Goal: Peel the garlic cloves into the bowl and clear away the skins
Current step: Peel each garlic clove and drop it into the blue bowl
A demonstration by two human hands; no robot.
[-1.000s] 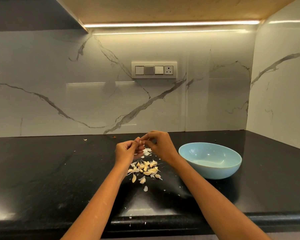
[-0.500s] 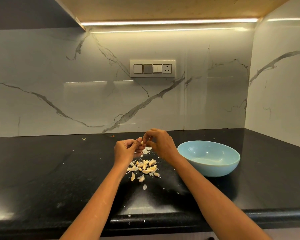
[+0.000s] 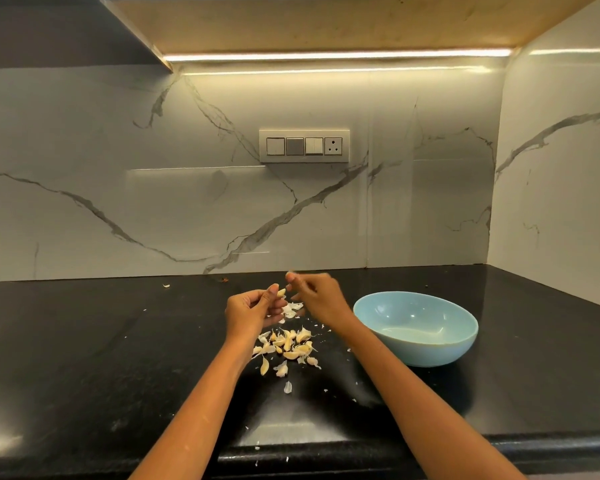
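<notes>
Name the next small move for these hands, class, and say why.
Probably let the flake of skin pinched in the right hand drop, since it has come off. The left hand holds the pale garlic clove, the light blue bowl looks empty, and more cloves wait on the black counter.

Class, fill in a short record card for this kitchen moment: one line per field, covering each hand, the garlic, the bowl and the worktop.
left hand: holds a garlic clove at its fingertips
right hand: pinches a bit of skin, pulled up and away from the clove
garlic pile: cloves and loose skins on the counter, below the hands
bowl: light blue, right of the pile, looks empty
counter: black, flecked with skin scraps
stage: peeling under way, skins not yet cleared
</notes>
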